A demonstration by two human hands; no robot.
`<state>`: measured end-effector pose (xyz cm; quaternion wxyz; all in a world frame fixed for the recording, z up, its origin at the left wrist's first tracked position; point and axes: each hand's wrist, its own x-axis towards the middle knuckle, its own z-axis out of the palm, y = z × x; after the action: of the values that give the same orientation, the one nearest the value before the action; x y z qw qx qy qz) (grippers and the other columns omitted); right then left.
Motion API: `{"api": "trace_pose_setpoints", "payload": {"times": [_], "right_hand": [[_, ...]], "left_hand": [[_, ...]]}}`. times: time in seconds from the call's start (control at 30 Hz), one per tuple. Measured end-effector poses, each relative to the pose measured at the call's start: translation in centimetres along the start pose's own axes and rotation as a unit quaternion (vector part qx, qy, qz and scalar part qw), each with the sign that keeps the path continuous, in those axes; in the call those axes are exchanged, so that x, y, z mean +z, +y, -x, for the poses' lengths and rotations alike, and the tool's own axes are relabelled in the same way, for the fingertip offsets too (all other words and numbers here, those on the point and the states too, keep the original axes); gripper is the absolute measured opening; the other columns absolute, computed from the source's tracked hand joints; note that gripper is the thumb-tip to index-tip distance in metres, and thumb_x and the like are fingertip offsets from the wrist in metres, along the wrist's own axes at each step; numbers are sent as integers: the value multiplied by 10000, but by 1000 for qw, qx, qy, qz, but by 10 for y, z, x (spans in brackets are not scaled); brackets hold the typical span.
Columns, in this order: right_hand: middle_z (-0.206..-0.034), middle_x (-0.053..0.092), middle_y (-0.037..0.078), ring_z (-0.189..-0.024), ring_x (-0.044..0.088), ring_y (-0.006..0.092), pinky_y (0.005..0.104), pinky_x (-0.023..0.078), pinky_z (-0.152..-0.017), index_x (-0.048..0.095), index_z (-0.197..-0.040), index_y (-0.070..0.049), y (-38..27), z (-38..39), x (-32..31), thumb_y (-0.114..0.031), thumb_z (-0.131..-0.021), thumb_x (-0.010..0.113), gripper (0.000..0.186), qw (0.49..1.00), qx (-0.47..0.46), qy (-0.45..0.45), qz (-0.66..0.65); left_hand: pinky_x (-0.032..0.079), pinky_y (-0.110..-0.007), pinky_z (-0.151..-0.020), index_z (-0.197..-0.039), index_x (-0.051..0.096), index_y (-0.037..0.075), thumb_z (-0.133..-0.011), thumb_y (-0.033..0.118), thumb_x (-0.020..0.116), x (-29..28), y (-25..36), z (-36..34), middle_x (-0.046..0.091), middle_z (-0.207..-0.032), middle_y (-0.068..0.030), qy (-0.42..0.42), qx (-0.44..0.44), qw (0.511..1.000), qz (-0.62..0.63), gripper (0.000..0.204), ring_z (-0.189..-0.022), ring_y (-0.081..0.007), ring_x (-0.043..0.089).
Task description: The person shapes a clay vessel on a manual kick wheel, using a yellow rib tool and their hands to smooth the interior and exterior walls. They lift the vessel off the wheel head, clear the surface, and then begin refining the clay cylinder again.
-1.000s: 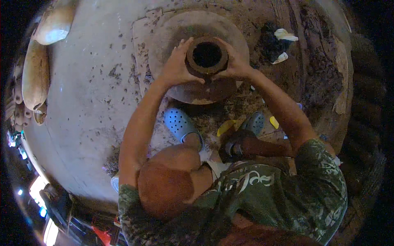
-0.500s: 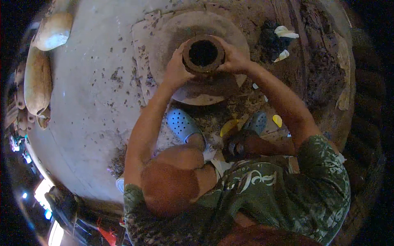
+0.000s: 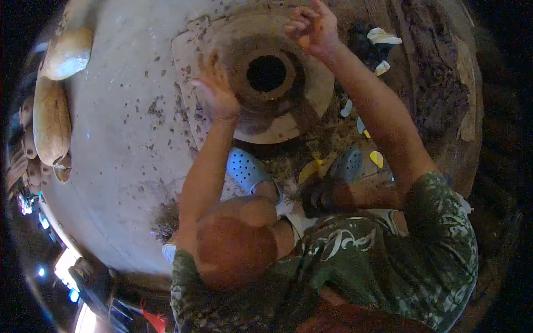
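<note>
A brown clay pot [image 3: 268,96] with a round dark mouth stands upright on a pale round board [image 3: 286,129]. My left hand [image 3: 216,93] is raised beside the pot's left side, apart from it. Its fingers are spread, blurred at the tips, and hold nothing. Beyond the pot to the right, my right hand [image 3: 315,30] is up in the air, clear of the rim. Its fingers are loosely bent and apart, with nothing visible in them. The inside of the pot is too dark to make out.
Dark wet clay [image 3: 433,83] lies at the right, near pale scraps [image 3: 383,36] and several small yellow and white pieces. Full sacks [image 3: 53,119] line the left edge. My feet in blue clogs [image 3: 245,167] are close to the board. Bits of clay dot the grey floor [image 3: 125,166].
Both hands have let go of the pot's rim and moved apart, the left one to the left, the right one up and to the far right. The pot stays on the board.
</note>
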<state>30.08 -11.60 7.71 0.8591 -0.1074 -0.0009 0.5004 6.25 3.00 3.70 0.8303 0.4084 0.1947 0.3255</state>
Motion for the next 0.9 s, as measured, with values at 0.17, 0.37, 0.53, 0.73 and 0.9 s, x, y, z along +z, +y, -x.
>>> {"api": "trace_pose_setpoints", "payload": {"times": [0.17, 0.37, 0.53, 0.73, 0.9], "right_hand": [[-520, 285, -7, -439, 279, 134, 289, 292, -435, 356, -551, -142, 6, -2, 13, -543, -1026, 496, 637, 987, -32, 147, 52], [-511, 228, -15, -418, 240, 124, 286, 242, -396, 310, -553, -158, 47, -1, 23, -570, -1015, 503, 649, 977, 32, 188, 99], [-512, 250, -14, -419, 223, 125, 284, 239, -391, 300, -553, -170, 23, -19, 22, -602, -1006, 497, 656, 984, 28, 150, 91], [-500, 268, -14, -414, 217, 118, 270, 230, -389, 369, -575, -160, 47, -25, -2, -638, -1004, 459, 648, 983, 128, 54, 120], [-527, 258, -17, -423, 181, 112, 262, 209, -391, 361, -581, -147, 18, -38, 19, -631, -1011, 448, 653, 988, 111, 33, 99]], "left_hand": [[80, -541, -1240, -1609, 154, 136, -960, 775, 142, 4, 13, -9, 245, -1636, -175, 132, 25, 990, 39, 912, -1530, -333, 177], [78, -546, -1247, -1618, 142, 170, -953, 788, 158, 5, -20, -16, 136, -1674, -162, 65, 15, 996, -58, 908, -1545, -368, 99], [82, -548, -1247, -1612, 160, 169, -924, 823, 164, 15, -13, -6, 201, -1647, -144, 115, -7, 991, 72, 949, -1529, -352, 154], [90, -554, -1236, -1615, 143, 161, -902, 850, 122, 30, -18, -7, 282, -1614, -155, 141, -21, 989, -36, 991, -1520, -337, 198], [105, -531, -1233, -1607, 186, 150, -888, 865, 92, 30, -8, -1, 328, -1588, -206, 172, -20, 985, 8, 1018, -1510, -344, 224]]}}
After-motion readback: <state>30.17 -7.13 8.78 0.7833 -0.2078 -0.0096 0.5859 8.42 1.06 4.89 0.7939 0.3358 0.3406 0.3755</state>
